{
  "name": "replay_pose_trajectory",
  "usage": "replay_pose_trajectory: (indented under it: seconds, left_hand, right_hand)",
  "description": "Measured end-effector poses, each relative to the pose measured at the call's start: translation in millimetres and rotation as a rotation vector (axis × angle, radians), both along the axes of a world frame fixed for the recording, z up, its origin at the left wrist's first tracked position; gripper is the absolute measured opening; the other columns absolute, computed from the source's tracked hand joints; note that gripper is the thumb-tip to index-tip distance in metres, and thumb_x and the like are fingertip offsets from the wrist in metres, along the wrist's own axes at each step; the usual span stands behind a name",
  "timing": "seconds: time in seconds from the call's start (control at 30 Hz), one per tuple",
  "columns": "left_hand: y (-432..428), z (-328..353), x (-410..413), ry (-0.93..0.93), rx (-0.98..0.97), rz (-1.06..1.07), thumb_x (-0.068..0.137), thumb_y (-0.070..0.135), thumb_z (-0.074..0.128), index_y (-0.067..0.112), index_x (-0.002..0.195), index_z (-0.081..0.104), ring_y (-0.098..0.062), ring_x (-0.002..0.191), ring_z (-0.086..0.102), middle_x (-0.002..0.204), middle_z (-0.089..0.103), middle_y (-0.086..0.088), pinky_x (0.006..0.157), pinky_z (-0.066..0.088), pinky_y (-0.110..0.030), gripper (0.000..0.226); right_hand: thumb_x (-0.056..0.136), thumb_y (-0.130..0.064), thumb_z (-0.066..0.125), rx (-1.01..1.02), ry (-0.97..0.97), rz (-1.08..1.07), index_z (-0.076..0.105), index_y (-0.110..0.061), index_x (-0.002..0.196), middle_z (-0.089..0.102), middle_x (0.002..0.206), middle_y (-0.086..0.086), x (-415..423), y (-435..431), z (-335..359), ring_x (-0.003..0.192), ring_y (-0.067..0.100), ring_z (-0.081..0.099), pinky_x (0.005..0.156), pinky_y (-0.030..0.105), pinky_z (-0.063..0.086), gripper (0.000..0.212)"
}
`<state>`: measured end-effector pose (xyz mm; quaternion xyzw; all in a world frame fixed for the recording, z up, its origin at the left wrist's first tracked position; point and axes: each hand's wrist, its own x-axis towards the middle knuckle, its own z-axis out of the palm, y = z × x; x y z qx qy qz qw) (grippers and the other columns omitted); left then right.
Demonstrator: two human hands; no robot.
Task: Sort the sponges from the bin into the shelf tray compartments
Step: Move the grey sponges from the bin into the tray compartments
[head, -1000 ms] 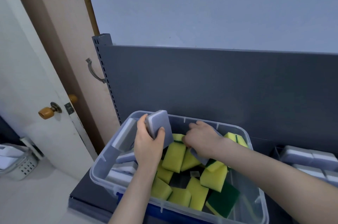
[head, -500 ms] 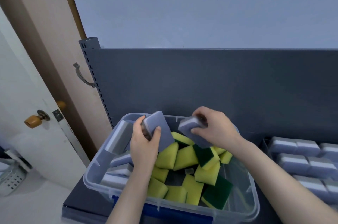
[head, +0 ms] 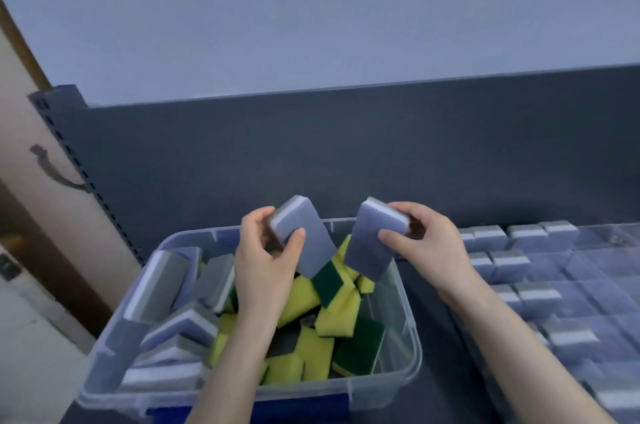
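Over the bin, both grips are up with a sponge each. So the left grip pinches a grey sponge, thumb in front and fingers behind, tilted, its low corner close to the yellow-green sponges in the bin. Same deal with the right grip, clamped on a second sponge above the bin's right rim. Also a grey pile along the bin's left side. Off right, the tray has grey rows in its compartments.
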<state>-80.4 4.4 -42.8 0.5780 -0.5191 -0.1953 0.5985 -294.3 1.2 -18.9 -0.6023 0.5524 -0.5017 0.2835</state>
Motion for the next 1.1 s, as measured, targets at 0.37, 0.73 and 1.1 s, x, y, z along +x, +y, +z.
replay_pose_trajectory:
  seconds: [0.37, 0.73, 1.1]
  left_hand:
    - [-13, 16, -101, -0.088, 0.026, -0.17, 0.079, 0.021, 0.074, 0.033, 0.125, 0.05, -0.01, 0.102, 0.058, 0.117, 0.058, 0.015, 0.084, 0.048, -0.028, 0.054]
    - [-25, 25, -227, -0.218, 0.028, -0.196, 0.08, 0.023, 0.069, 0.035, 0.114, 0.055, 0.005, 0.099, 0.05, 0.106, 0.055, 0.02, 0.074, 0.043, -0.018, 0.039]
    - [-28, 19, -323, -0.242, 0.125, -0.232, 0.079, 0.02, 0.071, 0.039, 0.097, 0.054, 0.003, 0.088, 0.055, 0.096, 0.06, 0.018, 0.068, 0.044, -0.018, 0.031]
  right_hand:
    - [0.073, -0.01, 0.073, 0.055, -0.119, -0.099, 0.068, -0.029, 0.096, 0.072, 0.089, -0.008, -108, 9, -2, 0.085, 0.016, 0.066, 0.074, 0.032, 0.054, 0.03]
    - [0.072, -0.008, 0.071, 0.064, -0.078, -0.098, 0.063, -0.026, 0.088, 0.068, 0.082, -0.002, -237, -3, 11, 0.071, 0.012, 0.06, 0.061, 0.022, 0.047, 0.026]
    - [0.073, -0.006, 0.075, 0.111, -0.009, 0.007, 0.058, -0.034, 0.096, 0.068, 0.092, -0.01, -339, -15, -1, 0.085, 0.01, 0.064, 0.074, 0.03, 0.054, 0.039]
